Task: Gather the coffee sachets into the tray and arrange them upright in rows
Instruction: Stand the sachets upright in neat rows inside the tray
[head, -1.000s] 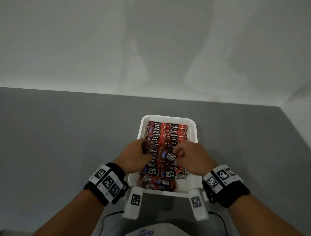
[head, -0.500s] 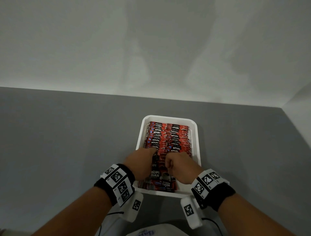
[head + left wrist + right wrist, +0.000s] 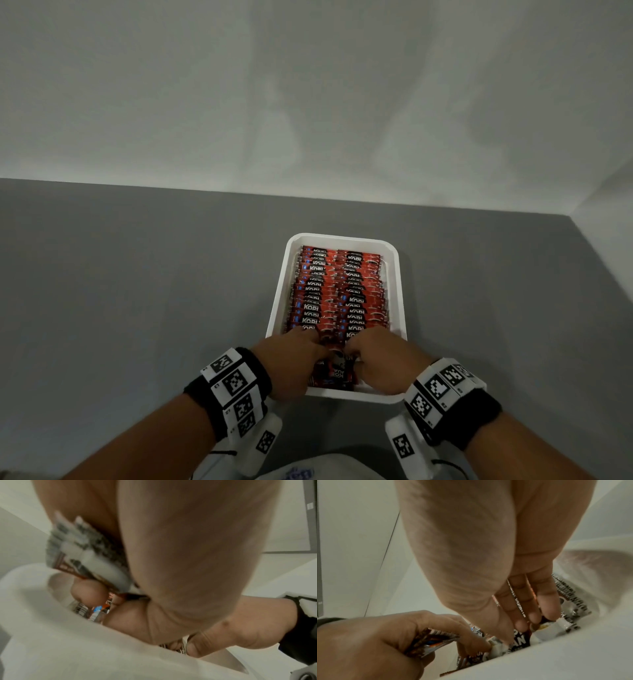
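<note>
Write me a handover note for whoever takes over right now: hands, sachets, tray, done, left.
Left hand: at the near end of the white rectangular plastic tray, gripping a small bunch of red-and-black Kopi Juan coffee sachets.
Right hand: also in the near end, fingertips pressing down on loose sachets lying flat on the tray floor.
Done: two upright rows of sachets fill most of the tray. No sachets show on the grey table.
Left: stand up the held bunch and the flat sachets at the near end, then close up the rows.
</note>
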Available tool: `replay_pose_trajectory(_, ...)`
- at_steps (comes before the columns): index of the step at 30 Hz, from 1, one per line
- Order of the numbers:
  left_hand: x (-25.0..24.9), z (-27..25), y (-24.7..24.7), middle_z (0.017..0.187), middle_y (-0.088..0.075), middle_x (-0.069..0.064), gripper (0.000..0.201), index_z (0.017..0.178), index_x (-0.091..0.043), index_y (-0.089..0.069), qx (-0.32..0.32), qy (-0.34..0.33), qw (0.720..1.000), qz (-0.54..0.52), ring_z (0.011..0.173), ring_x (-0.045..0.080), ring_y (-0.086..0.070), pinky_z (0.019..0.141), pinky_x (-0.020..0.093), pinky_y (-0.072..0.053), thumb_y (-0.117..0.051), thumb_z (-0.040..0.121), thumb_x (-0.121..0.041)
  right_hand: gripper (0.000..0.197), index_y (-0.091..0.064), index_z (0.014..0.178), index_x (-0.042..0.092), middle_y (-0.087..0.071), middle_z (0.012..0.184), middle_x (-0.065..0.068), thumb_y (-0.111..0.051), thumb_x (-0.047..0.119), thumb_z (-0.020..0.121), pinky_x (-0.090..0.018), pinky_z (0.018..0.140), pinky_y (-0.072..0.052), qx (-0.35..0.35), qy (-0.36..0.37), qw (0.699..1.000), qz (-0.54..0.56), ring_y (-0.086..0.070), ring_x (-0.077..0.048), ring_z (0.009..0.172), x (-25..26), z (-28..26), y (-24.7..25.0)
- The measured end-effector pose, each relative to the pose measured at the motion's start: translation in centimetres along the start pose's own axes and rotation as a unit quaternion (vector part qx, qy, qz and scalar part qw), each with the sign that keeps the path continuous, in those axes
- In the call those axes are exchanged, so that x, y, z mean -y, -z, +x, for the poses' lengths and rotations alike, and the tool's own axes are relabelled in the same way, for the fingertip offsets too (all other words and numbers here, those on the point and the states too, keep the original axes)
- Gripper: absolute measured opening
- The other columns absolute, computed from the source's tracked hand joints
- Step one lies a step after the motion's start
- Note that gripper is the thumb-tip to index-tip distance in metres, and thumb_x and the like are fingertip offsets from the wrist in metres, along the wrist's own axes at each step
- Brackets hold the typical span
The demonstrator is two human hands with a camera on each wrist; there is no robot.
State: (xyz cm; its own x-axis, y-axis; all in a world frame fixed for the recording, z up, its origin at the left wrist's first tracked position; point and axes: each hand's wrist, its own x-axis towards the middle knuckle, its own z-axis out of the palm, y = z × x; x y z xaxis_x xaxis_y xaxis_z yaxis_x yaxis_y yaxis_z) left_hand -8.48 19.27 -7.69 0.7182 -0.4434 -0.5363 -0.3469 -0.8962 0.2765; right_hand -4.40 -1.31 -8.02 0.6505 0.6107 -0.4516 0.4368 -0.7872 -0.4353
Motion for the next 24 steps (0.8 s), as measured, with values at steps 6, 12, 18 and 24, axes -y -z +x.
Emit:
replay_pose_trajectory(6,0.4,0.0,0.0,0.144,-0.042,0.003,0.066,0.148,-0.038,-0.042,0.021,0.026,0.999,0.025,0.134,0.028,-0.042,0.107,0.051,-0.045,-0.064,0.088,-0.023,0.026,-0.065,0.114,0.013,-0.068,0.111,-0.008,-0.054,0.018,0.091,-0.042,0.084,-0.059,0.011,-0.016,0.999,-0.05,-0.067,-0.025,0.096,-0.2,-0.5,-0.3)
replay_pose_trajectory(12,0.0,0.2,0.1,0.143,-0.042,0.004,0.067,0.15,-0.034,-0.04,0.033,0.035,0.998,0.028,0.133,0.028,-0.044,0.107,0.051,-0.046,-0.065,0.088,-0.022,0.026,-0.07,0.116,0.013,-0.067,0.112,-0.006,-0.057,0.024,0.095,-0.029,0.079,-0.053,-0.008,-0.024,0.997,-0.066,-0.067,-0.023,0.098,-0.6,-0.7,-1.3)
replay_pose_trajectory(18,-0.1,0.2,0.0,0.142,-0.043,0.004,0.069,0.151,-0.03,-0.037,0.04,0.04,0.998,0.038,0.131,0.028,-0.046,0.105,0.05,-0.048,-0.064,0.088,-0.022,0.037,-0.071,0.112,0.022,-0.064,0.113,0.002,-0.044,0.042,0.095,-0.038,0.087,-0.056,0.008,-0.003,0.999,-0.043,-0.063,-0.018,0.102,-0.6,-0.8,-2.3)
replay_pose_trajectory(24,-0.2,0.3,0.0,0.144,-0.04,0.006,0.071,0.153,-0.03,-0.032,0.028,0.044,0.998,0.044,0.131,0.03,-0.046,0.106,0.049,-0.047,-0.064,0.09,-0.023,0.044,-0.064,0.125,0.023,-0.053,0.124,0.0,-0.037,0.049,0.103,-0.041,0.103,-0.043,0.022,-0.014,0.998,-0.054,-0.047,-0.02,0.118,-0.2,-0.7,-2.4)
